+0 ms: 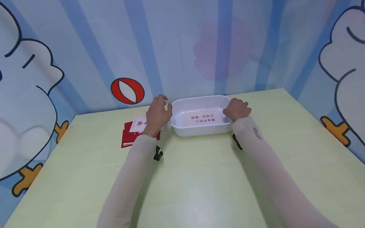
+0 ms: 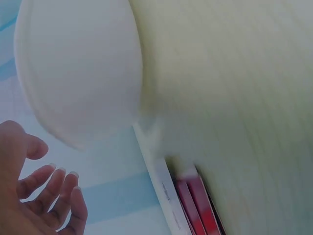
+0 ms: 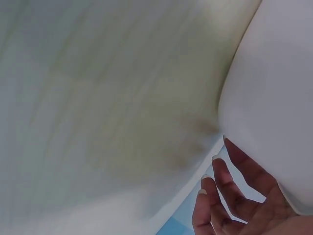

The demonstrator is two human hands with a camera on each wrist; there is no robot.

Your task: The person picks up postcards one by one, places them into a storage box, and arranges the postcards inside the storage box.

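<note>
**Two arms in pale sleeves, hands bare**

Both forearms run up from the bottom edge of the head view, covered to the wrist in thin, close-fitting, off-white sleeves. The right sleeve (image 1: 258,148) carries small dark lettering near the wrist. A black strap with a yellow-green mark shows under the left sleeve (image 1: 134,171); a black strap edge shows under the right one. The left hand (image 1: 157,114) and right hand (image 1: 236,109) wear no gloves. Fingernails are long and pale.

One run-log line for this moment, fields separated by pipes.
left hand: open at tub's left end | right hand: open at right end | white tub: on table, card inside | red booklets: left of tub
</note>
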